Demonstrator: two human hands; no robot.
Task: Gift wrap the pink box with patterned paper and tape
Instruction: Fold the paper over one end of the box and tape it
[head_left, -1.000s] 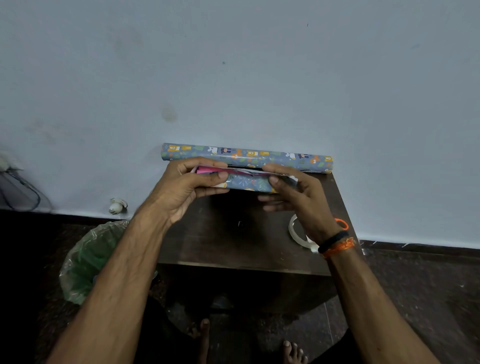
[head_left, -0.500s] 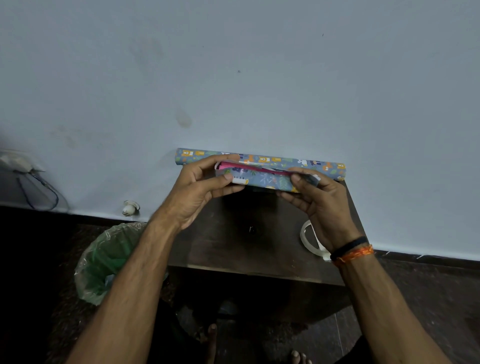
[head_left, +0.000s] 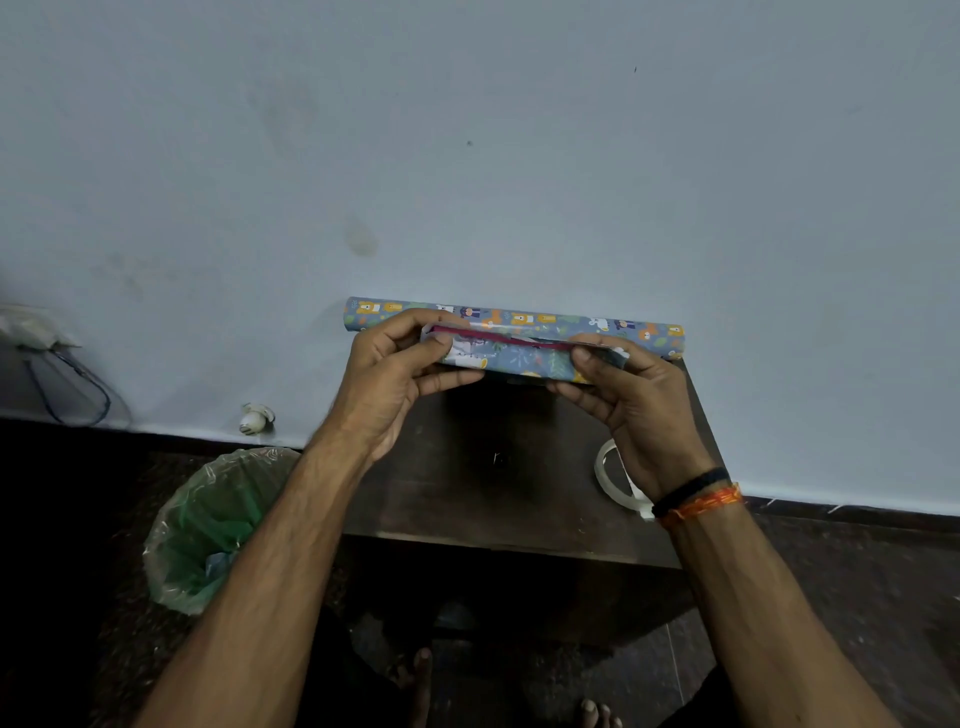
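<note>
1. Just above the middle of the frame, the pink box (head_left: 496, 339) lay with its long axis running left to right, lifted clear of the dark table (head_left: 498, 488) and mostly covered by patterned paper (head_left: 519, 359); only a thin pink strip showed along its upper edge.
2. You had one hand at each end of that axis: your left hand (head_left: 392, 384) gripped the left end, thumb on the near face and fingers curled over the top, and your right hand (head_left: 631, 400) pinched the right end the same way. Neither hand was nearer; the box spanned the gap between them.
3. Judging from the exposed strip, the paper's seam was not yet closed, so the next move likely turned on drawing the paper across that long upper edge.
4. Right behind the box, against the wall at the table's back edge, lay the paper roll (head_left: 597, 326), parallel to it.
5. At lower right, the tape roll (head_left: 610, 475) sat on the table, partly hidden behind your right wrist, so that hand was nearer to it.
6. At lower left, a lined bin (head_left: 208, 530) stood on the floor.
</note>
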